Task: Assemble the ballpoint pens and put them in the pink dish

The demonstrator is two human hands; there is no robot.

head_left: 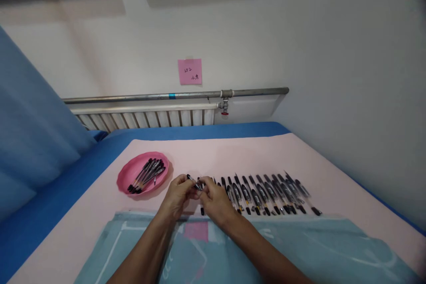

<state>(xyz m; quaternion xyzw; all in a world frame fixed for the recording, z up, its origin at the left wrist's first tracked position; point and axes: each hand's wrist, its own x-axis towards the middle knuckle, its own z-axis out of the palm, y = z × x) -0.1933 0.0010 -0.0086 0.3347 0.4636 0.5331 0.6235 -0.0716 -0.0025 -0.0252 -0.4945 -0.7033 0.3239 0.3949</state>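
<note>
Both my hands meet over the pink table cover (233,153) and pinch one black pen (193,181) between them. My left hand (178,195) grips its upper end and my right hand (214,199) closes on its lower end. Right of my hands lies a row of several black pens (269,193), side by side with tips pointing away. A pink plate (131,171) to the left holds several more black pens (148,174) in a loose bundle.
A light teal cloth (299,248) covers the near edge of the table. Blue bedding (49,195) lies to the left and behind. A radiator (146,117) and a metal pipe (173,96) run along the white wall, with a pink note (189,71) above.
</note>
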